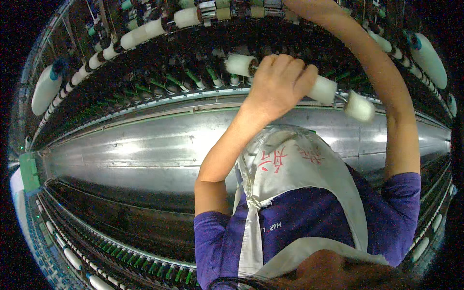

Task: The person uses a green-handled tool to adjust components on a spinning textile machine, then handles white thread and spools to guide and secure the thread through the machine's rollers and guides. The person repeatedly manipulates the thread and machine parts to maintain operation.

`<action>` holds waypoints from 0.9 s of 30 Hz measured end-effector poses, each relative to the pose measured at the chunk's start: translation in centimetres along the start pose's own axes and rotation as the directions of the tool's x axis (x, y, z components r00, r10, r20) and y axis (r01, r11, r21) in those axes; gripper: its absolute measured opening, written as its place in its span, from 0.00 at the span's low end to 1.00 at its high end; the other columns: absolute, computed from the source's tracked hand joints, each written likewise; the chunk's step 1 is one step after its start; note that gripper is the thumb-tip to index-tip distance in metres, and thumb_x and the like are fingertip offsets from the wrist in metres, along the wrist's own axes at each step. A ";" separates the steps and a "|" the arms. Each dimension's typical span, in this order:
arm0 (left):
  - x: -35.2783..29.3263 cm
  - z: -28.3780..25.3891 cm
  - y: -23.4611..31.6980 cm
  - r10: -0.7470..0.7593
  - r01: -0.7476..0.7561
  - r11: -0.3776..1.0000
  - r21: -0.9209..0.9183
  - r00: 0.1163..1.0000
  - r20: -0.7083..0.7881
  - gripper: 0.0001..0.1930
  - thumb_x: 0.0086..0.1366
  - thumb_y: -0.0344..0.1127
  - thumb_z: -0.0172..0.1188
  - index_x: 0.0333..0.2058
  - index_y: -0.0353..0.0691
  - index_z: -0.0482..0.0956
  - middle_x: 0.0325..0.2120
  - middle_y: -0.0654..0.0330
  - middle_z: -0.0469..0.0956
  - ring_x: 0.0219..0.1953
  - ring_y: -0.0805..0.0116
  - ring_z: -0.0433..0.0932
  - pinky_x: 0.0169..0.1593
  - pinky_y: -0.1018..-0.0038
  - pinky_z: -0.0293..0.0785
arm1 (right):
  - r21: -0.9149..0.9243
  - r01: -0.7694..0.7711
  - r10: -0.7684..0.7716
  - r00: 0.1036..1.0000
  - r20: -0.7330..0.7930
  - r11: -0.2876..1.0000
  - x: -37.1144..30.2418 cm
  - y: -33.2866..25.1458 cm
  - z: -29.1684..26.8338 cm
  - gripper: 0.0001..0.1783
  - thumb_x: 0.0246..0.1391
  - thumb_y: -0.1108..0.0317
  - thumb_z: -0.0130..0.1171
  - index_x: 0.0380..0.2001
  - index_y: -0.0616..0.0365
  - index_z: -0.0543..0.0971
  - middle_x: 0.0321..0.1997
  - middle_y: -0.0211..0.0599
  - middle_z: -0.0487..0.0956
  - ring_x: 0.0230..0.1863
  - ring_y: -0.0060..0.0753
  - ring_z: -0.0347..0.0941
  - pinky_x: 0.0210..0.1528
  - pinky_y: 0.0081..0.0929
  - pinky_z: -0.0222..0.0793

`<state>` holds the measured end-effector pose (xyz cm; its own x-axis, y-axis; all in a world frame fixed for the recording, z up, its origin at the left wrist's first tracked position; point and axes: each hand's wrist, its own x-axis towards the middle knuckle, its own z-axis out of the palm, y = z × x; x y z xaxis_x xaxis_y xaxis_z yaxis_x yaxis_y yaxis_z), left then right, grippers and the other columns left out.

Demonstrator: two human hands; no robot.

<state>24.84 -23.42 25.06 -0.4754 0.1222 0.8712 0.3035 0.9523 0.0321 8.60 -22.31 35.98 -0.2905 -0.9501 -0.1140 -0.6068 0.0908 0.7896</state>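
Observation:
My left hand (280, 84) is closed around a roller bar (323, 89) that carries thick white sleeves, fuzzy with fibre. One fuzzy sleeve (240, 65) sticks out left of my fingers; to their right, a further sleeve (359, 107) sits beyond a short stretch of thin shaft. The bar slants down to the right, above the machine's front rail. My right arm bends up and over to the upper rollers, where only the edge of my right hand (302, 7) shows at the top of the picture. Its fingers are cut off from view.
Behind the bar runs a row of green spindles (192, 77). Above it curves a line of white rollers (142, 35). Large white bobbins hang at left (46, 89) and right (430, 60). A shiny metal panel (130, 140) lies below; another spindle row (140, 261) is behind me.

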 end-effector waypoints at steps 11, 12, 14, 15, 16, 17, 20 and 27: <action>-5.1 0.6 -2.7 -0.147 0.122 0.986 0.113 0.959 0.244 0.16 0.41 0.27 0.55 0.34 0.39 0.73 0.21 0.60 0.67 0.27 0.62 0.68 0.29 0.68 0.64 | 0.143 -0.146 0.157 0.985 -0.069 0.979 1.6 -0.6 1.6 0.09 0.50 0.64 0.56 0.28 0.60 0.78 0.48 0.46 0.70 0.60 0.47 0.53 0.54 0.53 0.58; -5.1 0.9 -2.8 -0.151 0.120 0.985 0.127 0.951 0.269 0.16 0.41 0.27 0.55 0.34 0.39 0.73 0.21 0.60 0.67 0.27 0.62 0.68 0.29 0.68 0.64 | 0.180 -0.169 0.179 0.983 -0.043 0.969 1.4 -0.6 1.4 0.10 0.50 0.64 0.56 0.27 0.60 0.78 0.48 0.46 0.69 0.59 0.47 0.54 0.52 0.53 0.59; -4.8 1.3 -3.0 -0.147 0.102 0.980 0.169 0.948 0.280 0.17 0.41 0.27 0.55 0.35 0.38 0.73 0.21 0.60 0.68 0.27 0.62 0.68 0.29 0.68 0.64 | 0.225 -0.185 0.244 0.930 -0.275 0.957 0.1 -0.7 0.8 0.10 0.49 0.65 0.56 0.27 0.61 0.78 0.46 0.47 0.70 0.56 0.47 0.58 0.48 0.51 0.61; -4.6 1.5 -3.2 -0.145 0.090 0.977 0.194 0.946 0.292 0.17 0.41 0.28 0.55 0.35 0.38 0.73 0.21 0.60 0.68 0.28 0.62 0.69 0.30 0.68 0.64 | 0.232 -0.174 0.273 0.814 -0.513 0.957 -1.4 -1.2 1.0 0.10 0.49 0.65 0.56 0.26 0.62 0.78 0.44 0.48 0.71 0.53 0.46 0.61 0.45 0.49 0.62; -4.1 1.8 -3.6 -0.134 0.074 0.974 0.213 0.950 0.283 0.17 0.41 0.28 0.55 0.35 0.38 0.73 0.21 0.60 0.68 0.28 0.62 0.69 0.30 0.67 0.64 | 0.337 -0.115 0.308 0.733 -0.607 0.935 -3.1 -1.8 1.1 0.08 0.45 0.68 0.56 0.26 0.61 0.76 0.43 0.46 0.71 0.51 0.44 0.62 0.45 0.47 0.61; -3.6 2.0 -4.0 -0.121 0.054 0.970 0.235 0.952 0.281 0.17 0.41 0.28 0.55 0.35 0.38 0.73 0.21 0.60 0.68 0.28 0.61 0.69 0.30 0.67 0.63 | 0.419 -0.029 0.339 0.640 -0.690 0.907 -4.7 -2.3 1.2 0.08 0.40 0.70 0.56 0.27 0.61 0.74 0.42 0.43 0.71 0.50 0.42 0.63 0.46 0.44 0.61; -0.8 2.5 -5.9 -0.094 -0.001 0.939 0.343 0.961 0.260 0.13 0.44 0.30 0.55 0.33 0.40 0.74 0.22 0.61 0.69 0.30 0.63 0.68 0.30 0.68 0.62 | 0.697 0.097 0.462 0.683 -0.566 0.710 -10.3 -5.0 2.2 0.14 0.30 0.79 0.56 0.27 0.61 0.70 0.43 0.38 0.70 0.49 0.46 0.62 0.47 0.42 0.58; 5.8 4.4 -8.7 -0.213 0.101 0.826 0.555 0.967 0.141 0.11 0.51 0.33 0.52 0.34 0.40 0.73 0.26 0.59 0.73 0.33 0.61 0.71 0.35 0.65 0.65 | 0.698 0.558 0.207 0.695 -0.689 0.448 -13.7 -12.0 5.0 0.12 0.28 0.73 0.59 0.22 0.59 0.71 0.38 0.43 0.71 0.42 0.51 0.62 0.42 0.48 0.58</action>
<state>15.77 -29.78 27.65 -0.6410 -0.0457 0.7662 -0.2561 0.9538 -0.1573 16.13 -8.87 25.02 0.1821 -0.8468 0.4998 -0.9506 -0.2815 -0.1306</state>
